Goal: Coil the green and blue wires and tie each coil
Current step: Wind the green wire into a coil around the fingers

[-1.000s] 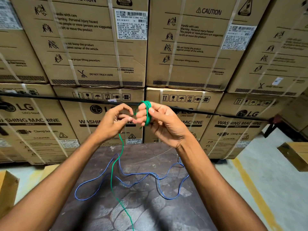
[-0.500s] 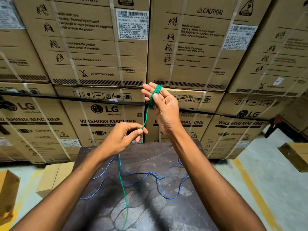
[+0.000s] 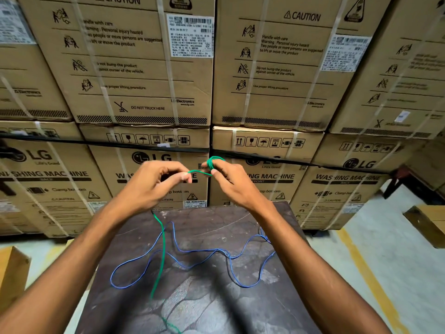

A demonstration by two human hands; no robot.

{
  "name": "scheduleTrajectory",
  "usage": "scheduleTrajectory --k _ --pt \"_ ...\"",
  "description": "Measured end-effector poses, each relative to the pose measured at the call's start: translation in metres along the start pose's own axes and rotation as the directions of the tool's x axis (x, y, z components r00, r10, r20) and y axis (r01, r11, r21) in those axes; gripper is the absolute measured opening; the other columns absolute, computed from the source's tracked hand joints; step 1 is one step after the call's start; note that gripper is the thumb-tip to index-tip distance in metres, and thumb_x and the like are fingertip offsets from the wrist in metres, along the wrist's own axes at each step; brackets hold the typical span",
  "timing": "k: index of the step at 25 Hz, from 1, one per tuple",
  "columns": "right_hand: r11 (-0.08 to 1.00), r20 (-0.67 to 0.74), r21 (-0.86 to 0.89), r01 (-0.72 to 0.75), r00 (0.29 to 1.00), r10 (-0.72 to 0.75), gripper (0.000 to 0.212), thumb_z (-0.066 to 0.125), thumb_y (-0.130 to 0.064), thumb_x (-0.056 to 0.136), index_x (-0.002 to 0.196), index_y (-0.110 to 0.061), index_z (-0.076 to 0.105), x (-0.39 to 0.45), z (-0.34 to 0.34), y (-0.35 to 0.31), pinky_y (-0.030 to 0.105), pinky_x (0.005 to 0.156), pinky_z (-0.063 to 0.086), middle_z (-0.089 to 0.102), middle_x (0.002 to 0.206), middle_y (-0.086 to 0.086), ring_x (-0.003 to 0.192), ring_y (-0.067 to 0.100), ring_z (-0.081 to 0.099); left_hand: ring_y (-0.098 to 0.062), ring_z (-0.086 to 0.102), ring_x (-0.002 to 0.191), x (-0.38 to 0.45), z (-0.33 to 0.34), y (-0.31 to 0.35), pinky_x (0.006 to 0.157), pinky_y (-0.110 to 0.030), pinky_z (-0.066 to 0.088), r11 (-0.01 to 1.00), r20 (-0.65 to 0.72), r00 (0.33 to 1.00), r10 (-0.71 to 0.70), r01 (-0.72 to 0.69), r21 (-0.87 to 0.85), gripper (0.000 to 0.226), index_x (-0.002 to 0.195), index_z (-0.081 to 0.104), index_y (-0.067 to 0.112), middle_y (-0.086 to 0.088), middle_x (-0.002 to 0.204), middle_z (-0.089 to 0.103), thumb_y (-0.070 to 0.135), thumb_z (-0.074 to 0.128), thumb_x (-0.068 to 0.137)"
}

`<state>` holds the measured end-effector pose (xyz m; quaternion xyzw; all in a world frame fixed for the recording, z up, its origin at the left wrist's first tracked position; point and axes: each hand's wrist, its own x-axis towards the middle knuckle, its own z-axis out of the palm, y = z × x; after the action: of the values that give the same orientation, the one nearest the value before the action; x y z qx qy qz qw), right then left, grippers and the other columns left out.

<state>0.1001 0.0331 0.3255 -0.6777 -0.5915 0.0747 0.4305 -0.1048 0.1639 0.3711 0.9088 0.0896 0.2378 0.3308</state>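
A small green coil [image 3: 213, 161] is wound around the fingers of my right hand [image 3: 231, 183], held above the dark table [image 3: 240, 218]. From the coil a short taut stretch of green wire [image 3: 161, 247] runs left into my left hand [image 3: 154, 184], which pinches it between thumb and fingers. The rest of the green wire hangs from my left hand down across the table and off its near edge. The blue wire [image 3: 192, 259] lies loose in wavy loops on the table below both hands, untouched.
A wall of stacked cardboard washing-machine boxes [image 3: 144, 68] stands right behind the table. A black strap [image 3: 96, 142] runs across them. Smaller boxes sit on the floor at left [image 3: 12, 268] and right [image 3: 426, 222]. A yellow floor line [image 3: 368, 280] runs at right.
My right hand came down from its raised position with the coil. My left hand rose to the coil's height and drew the green wire out sideways.
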Motion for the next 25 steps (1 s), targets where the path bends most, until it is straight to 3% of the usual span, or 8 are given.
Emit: scheduleTrajectory --k 2,5,8,10,12,17,20,25 --pt "0.996 0.06 0.09 -0.024 0.998 0.018 0.021 0.048 -0.007 0.106 0.107 -0.003 0.068 -0.007 0.004 -0.005 0.026 0.092 0.055 0.078 0.105 0.002 0.099 0.008 0.073 -0.005 0.045 0.051 0.012 -0.012 -0.006 0.05 -0.024 0.034 1.0 -0.066 0.998 -0.015 0.016 0.014 0.016 0.088 0.076 0.029 0.012 0.065 0.065 0.027 0.064 0.099" --pt "0.899 0.216 0.421 -0.12 0.976 0.029 0.023 0.046 -0.002 0.107 0.105 0.01 0.065 -0.014 0.007 -0.02 0.031 0.08 0.057 0.072 0.091 0.022 0.079 0.022 0.07 -0.026 0.065 0.067 0.03 -0.026 -0.015 0.061 -0.039 0.048 1.0 -0.134 0.991 -0.029 0.028 -0.006 0.014 0.092 0.078 0.027 0.003 0.079 0.076 0.037 0.068 0.095" --pt "0.747 0.343 0.643 -0.173 0.936 -0.079 0.024 0.043 -0.004 0.107 0.11 0.01 0.063 -0.015 -0.002 -0.038 0.033 0.076 0.054 0.071 0.088 0.018 0.074 0.024 0.068 0.006 0.057 0.054 0.04 -0.015 -0.012 0.054 -0.01 0.041 0.984 -0.146 0.988 -0.042 0.015 -0.177 0.01 0.094 0.076 0.01 0.02 0.066 0.069 0.013 0.066 0.096" --pt "0.624 0.29 0.766 -0.153 0.949 -0.123 0.023 0.043 -0.003 0.105 0.113 0.007 0.062 -0.012 -0.01 -0.048 0.035 0.078 0.053 0.072 0.091 0.015 0.076 0.024 0.07 0.005 0.045 0.043 0.04 0.0 -0.016 0.043 -0.008 0.033 0.937 -0.164 0.98 -0.114 0.051 -0.345 0.012 0.095 0.072 0.002 0.016 0.055 0.059 0.007 0.062 0.098" --pt "0.509 0.197 0.855 -0.105 0.972 -0.131 0.025 0.045 -0.001 0.102 0.119 0.006 0.062 -0.006 -0.015 -0.055 0.035 0.085 0.057 0.071 0.099 0.018 0.085 0.024 0.072 -0.001 0.041 0.042 0.035 0.016 -0.024 0.037 -0.015 0.031 0.888 -0.157 0.969 -0.19 0.102 -0.448 0.017 0.092 0.074 0.013 0.004 0.057 0.056 0.013 0.06 0.1" --pt "0.379 0.022 0.925 0.019 0.994 -0.104 0.031 0.036 0.003 0.107 0.128 0.001 0.058 0.01 -0.022 -0.068 0.028 0.092 0.058 0.075 0.112 0.01 0.1 0.019 0.073 -0.011 0.046 0.044 0.016 0.058 -0.036 0.037 -0.018 0.033 0.857 -0.029 0.98 -0.198 0.158 -0.491 0.024 0.088 0.076 0.025 0.002 0.062 0.061 0.023 0.057 0.102" --pt "0.423 -0.097 0.901 0.098 0.995 -0.024 0.031 0.035 0.002 0.109 0.134 0.003 0.054 0.024 -0.025 -0.067 0.028 0.093 0.057 0.074 0.117 0.012 0.105 0.019 0.073 -0.01 0.038 0.048 -0.002 0.073 -0.033 0.044 -0.021 0.027 0.905 0.039 0.991 -0.126 0.131 -0.404 0.025 0.094 0.077 0.019 0.003 0.055 0.055 0.021 0.055 0.104" --pt "0.715 -0.218 0.683 0.147 0.976 0.007 0.033 0.038 0.005 0.108 0.139 0.012 0.049 0.032 -0.02 -0.048 0.03 0.096 0.056 0.065 0.128 0.034 0.106 0.019 0.072 -0.003 0.045 0.053 -0.017 0.057 -0.019 0.054 -0.017 0.033 0.943 0.038 0.996 -0.076 0.085 -0.321 0.022 0.099 0.079 0.016 0.005 0.054 0.055 0.023 0.059 0.102"
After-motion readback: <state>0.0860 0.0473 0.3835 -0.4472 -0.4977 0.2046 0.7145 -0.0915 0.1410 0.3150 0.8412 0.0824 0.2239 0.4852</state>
